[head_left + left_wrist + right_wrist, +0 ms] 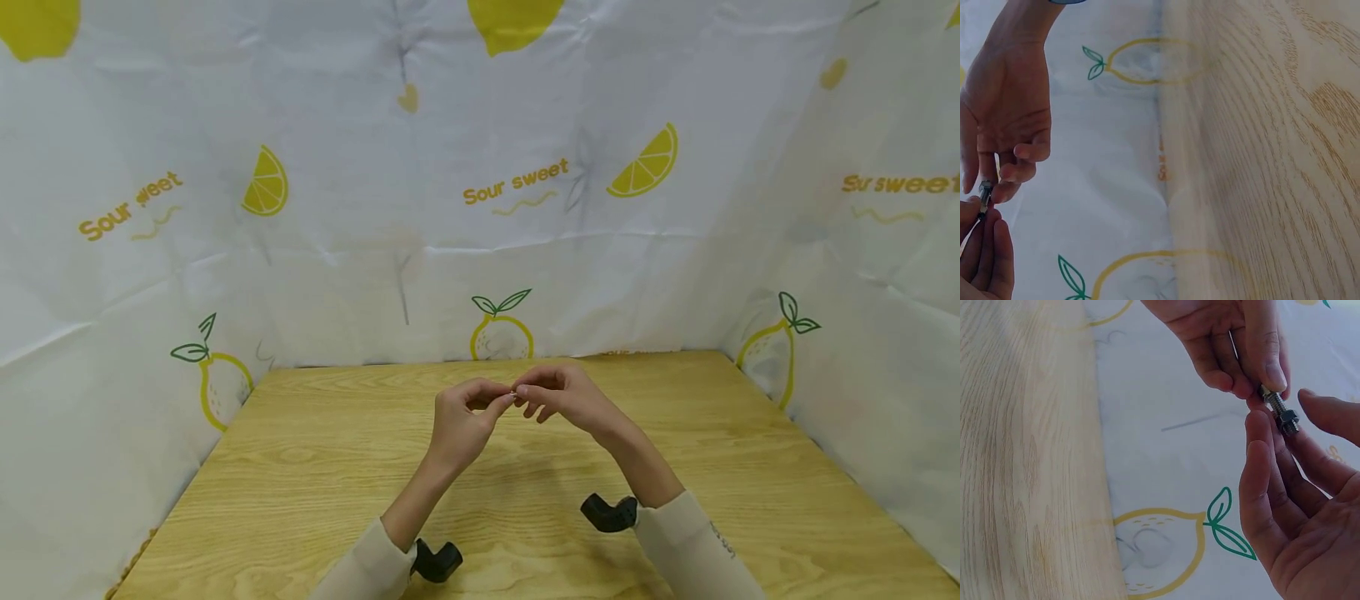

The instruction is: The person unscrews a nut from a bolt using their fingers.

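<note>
Table (300,467), just one, two hands over its 12 o'clock side: left hand (459,423) at 8 pinching one bolt (1276,402) by its far end, probably so its one nut (1287,417) is reachable for the right hand (573,402) at 3, fingers loose, thumb off it.

Soft, diffuse light fills the head view, leaving the cloth (360,200) a muted grey-white and casting faint, loose-edged shadows on the bench (337,475) below the forearms (422,500), toward 6 o'clock. The left wrist view is dimmer, its hands (1013,106) shaded at 9 o'clock and the bench edge dissolving into haze near center, while wood grain at 3 o'clock reads more crisply. In the right wrist view, pale wood looks washed out at 9 o'clock; small highlights glint off the metal bolt (1282,411) at 2 o'clock.
</note>
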The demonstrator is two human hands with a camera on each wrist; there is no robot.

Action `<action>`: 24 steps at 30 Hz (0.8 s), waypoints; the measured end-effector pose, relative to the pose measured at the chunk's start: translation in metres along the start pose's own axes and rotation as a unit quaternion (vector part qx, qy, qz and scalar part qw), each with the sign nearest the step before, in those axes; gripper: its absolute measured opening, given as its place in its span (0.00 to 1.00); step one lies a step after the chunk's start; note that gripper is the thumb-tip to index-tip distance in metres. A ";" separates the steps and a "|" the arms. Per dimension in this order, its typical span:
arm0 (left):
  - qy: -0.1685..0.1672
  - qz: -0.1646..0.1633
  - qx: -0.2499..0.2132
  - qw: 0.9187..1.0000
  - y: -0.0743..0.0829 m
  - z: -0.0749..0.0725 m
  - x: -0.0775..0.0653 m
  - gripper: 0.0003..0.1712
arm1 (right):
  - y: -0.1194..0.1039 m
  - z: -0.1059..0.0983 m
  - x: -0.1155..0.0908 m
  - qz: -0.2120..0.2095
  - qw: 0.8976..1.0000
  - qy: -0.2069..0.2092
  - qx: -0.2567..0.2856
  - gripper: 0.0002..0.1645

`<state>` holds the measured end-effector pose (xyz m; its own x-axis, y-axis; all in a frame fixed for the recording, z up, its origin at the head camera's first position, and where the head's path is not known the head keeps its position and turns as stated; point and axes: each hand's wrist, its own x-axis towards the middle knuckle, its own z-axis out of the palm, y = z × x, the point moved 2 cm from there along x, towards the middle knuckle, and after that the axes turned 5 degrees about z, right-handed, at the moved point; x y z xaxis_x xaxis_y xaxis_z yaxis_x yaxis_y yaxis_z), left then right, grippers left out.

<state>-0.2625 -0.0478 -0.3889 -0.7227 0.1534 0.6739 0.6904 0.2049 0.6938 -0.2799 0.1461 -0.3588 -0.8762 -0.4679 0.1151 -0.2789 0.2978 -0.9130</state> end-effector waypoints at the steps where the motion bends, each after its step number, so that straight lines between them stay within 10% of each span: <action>1: 0.000 0.000 0.000 1.000 0.000 0.000 0.000 0.02 | 0.000 0.000 0.000 -0.002 1.000 0.002 0.001 0.16; 24: 0.001 0.008 -0.007 1.000 -0.002 0.002 -0.002 0.03 | -0.001 0.002 0.000 0.000 1.000 -0.006 -0.009 0.17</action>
<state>-0.2622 -0.0469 -0.3918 -0.7116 0.1548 0.6853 0.7022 0.1889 0.6864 -0.2787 0.1442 -0.3589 -0.8716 -0.4775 0.1108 -0.2860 0.3118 -0.9061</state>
